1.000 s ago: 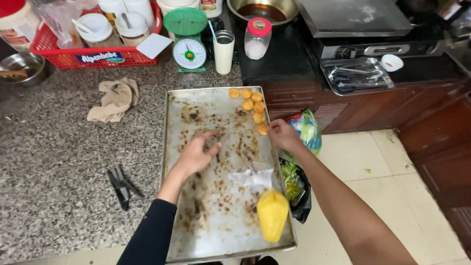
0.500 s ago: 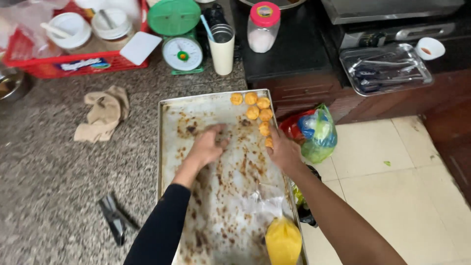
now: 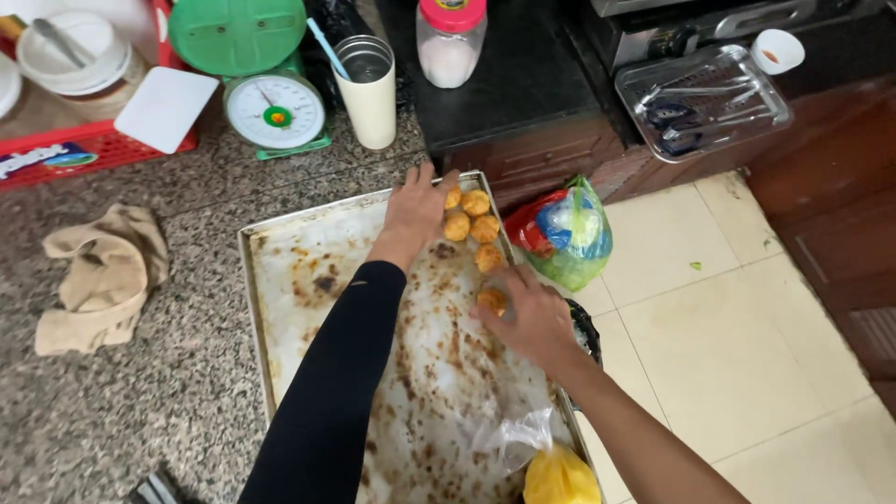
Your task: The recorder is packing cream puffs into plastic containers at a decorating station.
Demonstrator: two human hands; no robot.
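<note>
A large stained metal baking tray [image 3: 308, 280] lies on the granite counter, its right edge over the counter's side. Several golden fried balls [image 3: 471, 224] sit in its far right corner. My left hand [image 3: 415, 210], in a black sleeve, reaches to that corner with fingers spread, fingertips touching the nearest balls. My right hand [image 3: 532, 317] is lower along the tray's right edge, its fingers closed around one golden ball [image 3: 492, 300]. A clear plastic bag with yellow contents [image 3: 558, 476] rests at the tray's near end.
Behind the tray stand a green kitchen scale [image 3: 271, 107], a cup with a straw [image 3: 369, 93] and a pink-lidded jar [image 3: 450, 47]. A beige cloth [image 3: 103, 280] lies left. A red basket [image 3: 75, 154] sits far left. A colourful plastic bag [image 3: 569, 233] hangs over the tiled floor.
My left hand moved from the tray's middle to the far right corner among the balls. My right hand shifted down the right edge onto one ball. The camera moved closer.
</note>
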